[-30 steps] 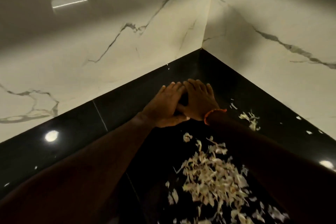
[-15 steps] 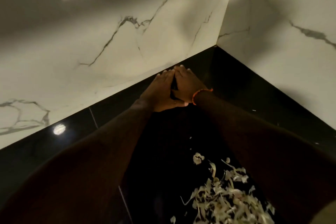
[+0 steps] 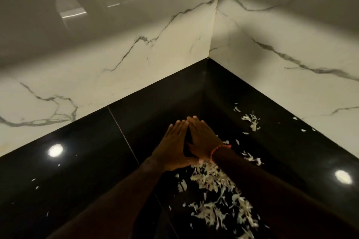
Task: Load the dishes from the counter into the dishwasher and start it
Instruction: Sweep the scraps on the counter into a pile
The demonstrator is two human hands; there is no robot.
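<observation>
Both hands: L (image 3: 173, 146) & R (image 3: 204, 139), flat on counter (image 3: 77, 170) w/ scraps (image 3: 219, 198).

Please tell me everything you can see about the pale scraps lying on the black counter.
The pale scraps are thin, cream-white shreds and flakes, perhaps vegetable peel or cuttings; what they are exactly cannot be told. Most lie loose in one long heap on the glossy black counter, running from just below the two hands toward the bottom edge. A smaller clump and some single flakes lie apart near the right wall. The heap's top end lies at the heel of the left hand.
</observation>
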